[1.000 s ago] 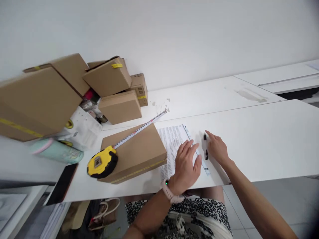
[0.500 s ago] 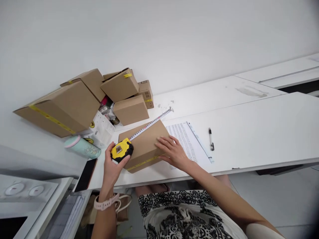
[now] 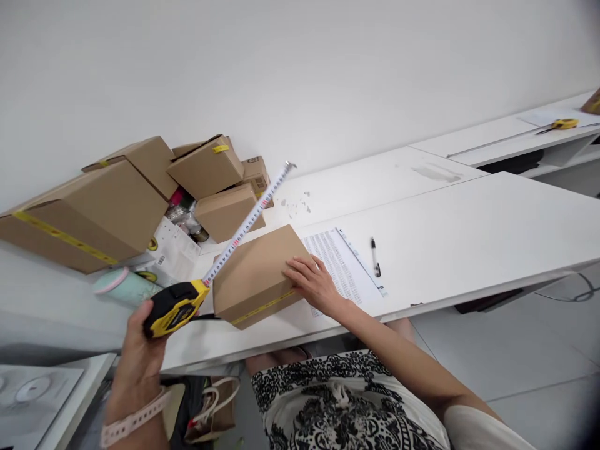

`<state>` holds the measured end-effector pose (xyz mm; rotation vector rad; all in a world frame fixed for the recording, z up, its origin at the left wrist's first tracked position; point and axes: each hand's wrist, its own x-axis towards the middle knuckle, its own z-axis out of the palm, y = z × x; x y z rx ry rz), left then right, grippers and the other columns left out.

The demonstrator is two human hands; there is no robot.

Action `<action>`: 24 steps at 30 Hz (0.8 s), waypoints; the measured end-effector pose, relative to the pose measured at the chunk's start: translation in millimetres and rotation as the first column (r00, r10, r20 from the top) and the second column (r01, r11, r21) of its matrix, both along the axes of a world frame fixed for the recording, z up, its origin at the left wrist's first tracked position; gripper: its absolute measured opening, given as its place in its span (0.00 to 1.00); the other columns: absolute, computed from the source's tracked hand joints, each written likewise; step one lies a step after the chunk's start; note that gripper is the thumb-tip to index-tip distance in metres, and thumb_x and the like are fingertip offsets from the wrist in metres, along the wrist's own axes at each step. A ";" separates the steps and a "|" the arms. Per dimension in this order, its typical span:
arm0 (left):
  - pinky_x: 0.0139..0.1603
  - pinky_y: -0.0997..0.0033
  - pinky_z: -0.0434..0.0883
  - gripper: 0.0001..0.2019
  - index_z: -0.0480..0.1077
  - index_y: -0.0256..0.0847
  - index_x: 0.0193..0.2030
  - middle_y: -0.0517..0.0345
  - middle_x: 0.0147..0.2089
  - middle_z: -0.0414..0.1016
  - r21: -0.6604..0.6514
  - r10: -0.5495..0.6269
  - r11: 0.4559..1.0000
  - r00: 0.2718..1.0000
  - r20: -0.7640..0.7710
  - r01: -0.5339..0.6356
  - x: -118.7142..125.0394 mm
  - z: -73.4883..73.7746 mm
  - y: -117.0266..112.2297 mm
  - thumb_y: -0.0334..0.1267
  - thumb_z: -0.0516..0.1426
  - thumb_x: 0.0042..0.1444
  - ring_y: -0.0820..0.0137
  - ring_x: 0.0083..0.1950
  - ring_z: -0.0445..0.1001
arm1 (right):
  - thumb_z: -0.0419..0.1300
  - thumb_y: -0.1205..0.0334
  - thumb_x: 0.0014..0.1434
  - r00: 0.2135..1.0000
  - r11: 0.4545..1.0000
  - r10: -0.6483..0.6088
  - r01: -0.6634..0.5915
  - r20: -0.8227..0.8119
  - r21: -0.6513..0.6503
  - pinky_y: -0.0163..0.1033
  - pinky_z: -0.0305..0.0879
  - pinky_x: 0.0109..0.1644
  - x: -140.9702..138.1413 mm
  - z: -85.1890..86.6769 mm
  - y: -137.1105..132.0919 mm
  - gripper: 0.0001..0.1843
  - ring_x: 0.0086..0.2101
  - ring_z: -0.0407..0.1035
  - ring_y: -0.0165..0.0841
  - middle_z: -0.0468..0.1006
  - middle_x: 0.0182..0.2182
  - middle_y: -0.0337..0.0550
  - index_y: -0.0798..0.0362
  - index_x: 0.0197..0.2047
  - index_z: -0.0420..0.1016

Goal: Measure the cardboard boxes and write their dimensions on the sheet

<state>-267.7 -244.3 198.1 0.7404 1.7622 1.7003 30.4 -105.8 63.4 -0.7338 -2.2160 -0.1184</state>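
My left hand is wrapped around a yellow and black tape measure, raised above the table's left front. Its blade is pulled out and slants up to the right, with the metal hook in the air past the boxes. Under my right hand is a closed cardboard box with a yellow tape strip along its front side. The fingers of that hand lie stretched out over the box's right end. A printed sheet lies partly behind that hand, and a black-capped pen is farther right.
Several cardboard boxes stand against the wall at the left. Near them are a white packet and a mint-green bottle. On the far-right shelf lies another yellow tool. The white table's front edge runs close to my body.
My left hand has lifted the tape measure off the box and moved it left, blade still out. My right hand stays on the box. The view has shifted somewhat.
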 end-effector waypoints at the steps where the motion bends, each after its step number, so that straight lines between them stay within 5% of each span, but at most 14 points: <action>1: 0.39 0.52 0.79 0.19 0.77 0.46 0.37 0.57 0.34 0.82 -0.073 -0.008 0.997 0.999 0.039 0.011 -6.2 5.0 -5.6 0.58 0.59 0.48 0.54 0.38 0.79 | 0.61 0.63 0.62 0.999 1.000 0.020 -0.020 -0.028 -0.019 0.56 0.54 0.66 1.6 2.7 -0.8 0.24 0.60 0.63 0.41 0.72 0.60 0.45 0.45 0.61 0.67; 5: 0.35 0.55 0.77 0.19 0.78 0.49 0.37 0.61 0.33 0.83 -0.255 -0.072 0.965 0.997 -0.025 0.063 -28.0 9.8 -15.2 0.58 0.62 0.43 0.55 0.34 0.79 | 0.56 0.63 0.64 0.946 0.990 0.038 -0.078 -0.322 -0.113 0.52 0.65 0.57 7.6 10.7 -3.8 0.17 0.52 0.70 0.39 0.79 0.49 0.44 0.44 0.56 0.70; 8: 0.32 0.56 0.76 0.19 0.79 0.49 0.34 0.62 0.31 0.84 -0.323 -0.069 0.945 0.997 -0.030 0.055 -38.8 7.3 -9.6 0.59 0.63 0.39 0.56 0.31 0.78 | 0.53 0.62 0.66 0.782 0.972 -0.164 0.025 -0.601 -0.232 0.50 0.70 0.49 15.5 13.9 -1.0 0.11 0.45 0.72 0.40 0.78 0.41 0.47 0.47 0.49 0.72; 11: 0.27 0.59 0.75 0.18 0.78 0.47 0.28 0.63 0.26 0.82 -0.394 -0.012 0.919 1.000 0.004 0.013 -50.5 7.7 0.7 0.57 0.65 0.35 0.59 0.26 0.76 | 0.50 0.57 0.67 0.656 0.921 -0.336 0.078 -0.676 -0.382 0.50 0.70 0.50 25.3 19.0 9.2 0.12 0.45 0.72 0.40 0.77 0.42 0.50 0.50 0.47 0.73; 19: 0.27 0.59 0.75 0.20 0.78 0.38 0.28 0.53 0.27 0.82 -0.482 -0.121 0.870 0.993 -0.001 0.105 -100.8 10.6 27.7 0.55 0.64 0.37 0.58 0.27 0.77 | 0.48 0.49 0.68 0.774 0.846 -0.270 -0.092 -0.572 -0.525 0.53 0.64 0.62 27.7 27.0 30.0 0.22 0.56 0.69 0.41 0.77 0.55 0.51 0.50 0.56 0.74; 24: 0.28 0.57 0.77 0.24 0.79 0.36 0.31 0.50 0.28 0.83 -0.495 -0.201 0.853 0.979 -0.015 0.168 -106.0 8.6 36.1 0.58 0.65 0.39 0.57 0.29 0.77 | 0.49 0.46 0.68 0.832 0.805 -0.231 -0.129 -0.505 -0.580 0.55 0.65 0.61 18.0 25.4 26.5 0.25 0.58 0.68 0.42 0.74 0.59 0.49 0.47 0.61 0.70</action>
